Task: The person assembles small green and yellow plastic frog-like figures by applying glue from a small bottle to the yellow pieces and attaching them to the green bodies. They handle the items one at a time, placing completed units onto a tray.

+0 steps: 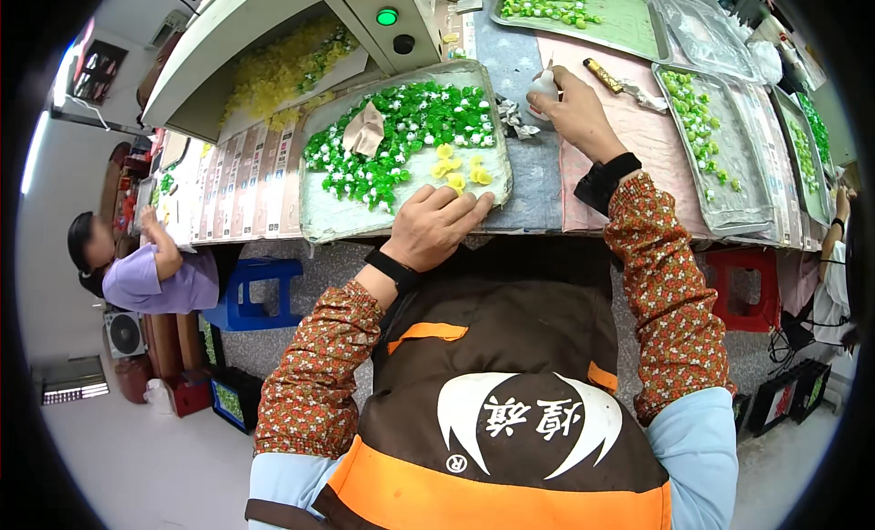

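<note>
My right hand point(583, 116) is closed round a small white dropper bottle point(544, 91) with a thin pointed tip, held above the blue cloth beside the tray. Under it lies a crumpled dark and silvery scrap point(516, 120). My left hand point(437, 227) rests at the front rim of the cloth-lined tray point(342, 222), fingers spread out and nothing visible in them. Just beyond its fingertips sit several small yellow flower-like pieces point(448, 160). Many small green pieces with white centres point(428, 106) cover the rest of that tray, with a beige crumpled scrap point(365, 131) on top.
A grey machine point(264, 29) with lit buttons stands at the back left, yellow pieces point(278, 70) heaped in its opening. Further trays point(729, 202) of green pieces lie right and behind. A yellow-black cutter point(603, 75) rests on pink cloth. Another person point(155, 270) sits left near a blue stool point(260, 293).
</note>
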Tool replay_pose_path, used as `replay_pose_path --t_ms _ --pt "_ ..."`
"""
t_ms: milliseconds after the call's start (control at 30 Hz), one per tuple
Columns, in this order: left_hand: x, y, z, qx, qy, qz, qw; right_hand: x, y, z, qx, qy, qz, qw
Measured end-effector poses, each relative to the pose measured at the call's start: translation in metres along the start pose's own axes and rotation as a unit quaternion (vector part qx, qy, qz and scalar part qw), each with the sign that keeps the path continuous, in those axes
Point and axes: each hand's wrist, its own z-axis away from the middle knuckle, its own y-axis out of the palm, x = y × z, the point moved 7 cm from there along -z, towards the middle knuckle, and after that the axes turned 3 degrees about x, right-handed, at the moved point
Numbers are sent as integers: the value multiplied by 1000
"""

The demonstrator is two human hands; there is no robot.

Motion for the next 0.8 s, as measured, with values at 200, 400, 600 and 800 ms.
replay_pose_path --t_ms 200,400,600,800 --pt "-18 4 -19 -1 12 -13 1000 7 -17 15 -66 -1 -81 995" --pt "-36 10 -41 12 43 -24 999 9 -48 47 -118 -17 -135 984" --pt "-41 -6 -43 -43 18 -29 998 -6 -51 71 -101 24 -224 969" --pt "-86 10 19 38 193 109 974 -26 -46 84 -81 20 -300 950"
